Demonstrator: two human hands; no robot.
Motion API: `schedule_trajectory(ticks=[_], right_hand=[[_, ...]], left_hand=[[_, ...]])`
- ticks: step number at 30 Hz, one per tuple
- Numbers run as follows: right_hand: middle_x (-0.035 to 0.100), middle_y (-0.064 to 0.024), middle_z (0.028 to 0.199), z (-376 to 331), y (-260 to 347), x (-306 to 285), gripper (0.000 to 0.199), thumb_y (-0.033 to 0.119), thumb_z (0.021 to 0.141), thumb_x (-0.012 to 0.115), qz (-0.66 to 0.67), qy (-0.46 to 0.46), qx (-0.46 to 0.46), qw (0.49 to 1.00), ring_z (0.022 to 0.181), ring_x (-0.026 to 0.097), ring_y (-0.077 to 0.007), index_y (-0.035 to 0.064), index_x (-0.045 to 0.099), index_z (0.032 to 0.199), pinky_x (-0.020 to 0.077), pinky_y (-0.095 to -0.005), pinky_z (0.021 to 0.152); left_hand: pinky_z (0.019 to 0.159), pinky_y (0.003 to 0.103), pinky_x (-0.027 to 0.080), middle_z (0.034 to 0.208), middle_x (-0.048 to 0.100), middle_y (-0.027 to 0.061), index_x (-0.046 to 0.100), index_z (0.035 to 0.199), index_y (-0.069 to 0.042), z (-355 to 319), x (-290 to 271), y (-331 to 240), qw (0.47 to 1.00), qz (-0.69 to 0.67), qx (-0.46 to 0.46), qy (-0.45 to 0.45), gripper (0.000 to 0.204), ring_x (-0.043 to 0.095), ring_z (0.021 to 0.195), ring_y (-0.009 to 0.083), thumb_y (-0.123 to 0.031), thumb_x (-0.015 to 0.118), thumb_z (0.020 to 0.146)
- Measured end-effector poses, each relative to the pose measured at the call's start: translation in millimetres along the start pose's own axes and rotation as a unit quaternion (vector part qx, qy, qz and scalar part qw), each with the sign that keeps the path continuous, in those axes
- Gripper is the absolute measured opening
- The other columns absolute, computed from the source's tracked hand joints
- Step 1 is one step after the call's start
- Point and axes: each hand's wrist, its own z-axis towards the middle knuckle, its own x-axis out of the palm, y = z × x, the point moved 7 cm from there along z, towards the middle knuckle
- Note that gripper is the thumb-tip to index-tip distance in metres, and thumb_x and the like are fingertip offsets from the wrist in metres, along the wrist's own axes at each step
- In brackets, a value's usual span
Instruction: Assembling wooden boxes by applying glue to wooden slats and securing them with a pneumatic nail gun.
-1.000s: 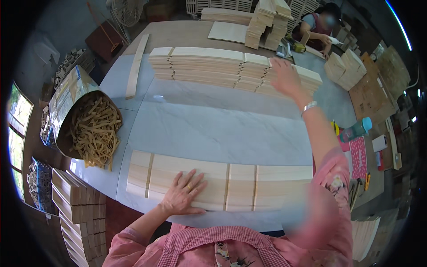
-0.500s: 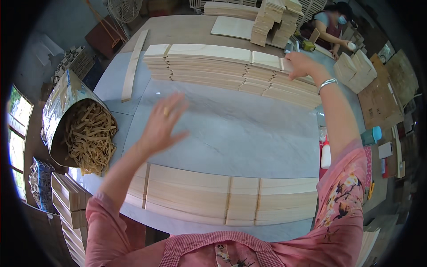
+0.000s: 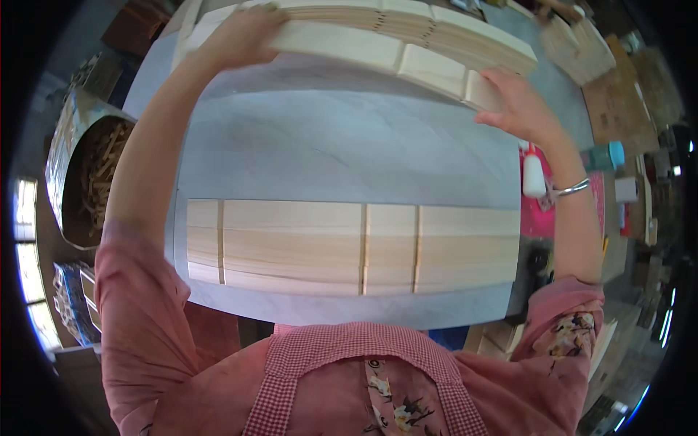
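The plank (image 3: pixel 342 45) spans sideways from the left hand (image 3: pixel 249 36), curled over it, to the right hand (image 3: pixel 518 107), which clasps its right end between thumb and fingers, that end slanting nearer the boards (image 3: pixel 291 243), which lie on the near side of both hands.

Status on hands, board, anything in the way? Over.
Left grip, right grip: both on grooved wooden board, toward opposite ends. Possible obstacle: board stack close behind.

Looks like a woodworking workshop: shows grooved boards (image 3: pixel 291 251) at six o'clock on the tabletop (image 3: pixel 327 145), stacked planks (image 3: pixel 458 35) toward twelve.
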Motion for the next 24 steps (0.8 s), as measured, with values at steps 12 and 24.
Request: schedule_trajectory(ticks=[12,24], right_hand=[[0.065,-0.0153,0.082,-90,26,155,0.035,0.028,0.059,0.085,0.039,-0.001,-0.071,0.997,0.08,0.06,-0.0372,0.0048,0.07,0.081,0.0496,-0.0453,0.081],[0.068,-0.0118,0.11,-63,11,112,0.062,0.04,0.063,0.091,0.01,-0.097,0.028,0.995,0.103,0.063,-0.0317,0.0069,0.068,0.109,0.0438,-0.0475,0.098]], left_hand=[[0.094,0.046,0.048,0.109,0.062,0.0179,0.062,0.117,-0.001,-180,115,-98,0.987,-0.144,0.035,0.061,0.063,0.058,0.104,0.0388,-0.035,0.086,0.07],[0.094,0.044,0.045,0.118,0.057,0.0175,0.058,0.123,0.0,-162,76,-75,0.951,-0.28,-0.115,0.064,0.064,0.056,0.104,0.0363,-0.007,0.085,0.065]])
